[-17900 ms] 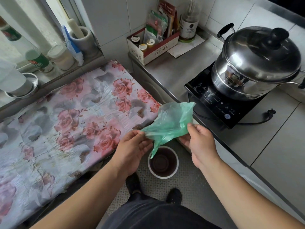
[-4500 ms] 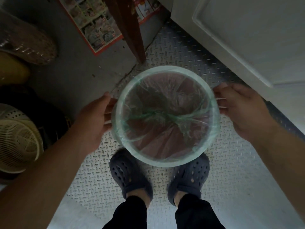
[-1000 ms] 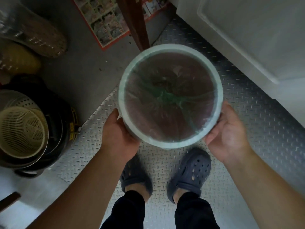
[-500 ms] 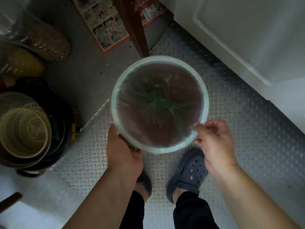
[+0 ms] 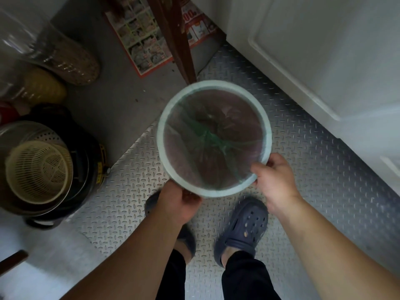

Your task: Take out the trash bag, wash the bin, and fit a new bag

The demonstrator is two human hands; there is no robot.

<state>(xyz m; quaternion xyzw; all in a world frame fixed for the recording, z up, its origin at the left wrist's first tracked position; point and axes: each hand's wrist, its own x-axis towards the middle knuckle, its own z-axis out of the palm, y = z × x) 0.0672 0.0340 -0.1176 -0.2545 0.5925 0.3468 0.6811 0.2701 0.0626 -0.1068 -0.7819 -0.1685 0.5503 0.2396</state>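
1. Head view looked straight down into the bin (image 5: 160, 135), held above the metal floor (image 5: 313, 169) in front of the person's feet, its pale rim just below a wooden leg (image 5: 173, 40).
2. A thin green bag (image 5: 213, 137) lined the bin, its edge folded over the rim and its loose plastic gathered in creases toward the middle.
3. Right hand (image 5: 273, 180) was at the near right of the rim, thumb on top and fingers curled underneath, a grip closed on rim and bag edge together.
4. Left hand (image 5: 179, 199) sat at the near left, under the rim, fingers wrapped around the bin's wall; how tightly, I could not tell.
5. My read: the fitting was nearly done, and the step in hand was seating the bag edge evenly.
6. To do it well, one hand should steady the bin while the other works round the rim, pulling the fold down the outside so it cannot slip in.
7. The film looked flimsy, so gentle tugs were the safe call, since a sharp pull could tear it.
8. Pressing the bunched middle down to the bottom would let trash drop in cleanly.
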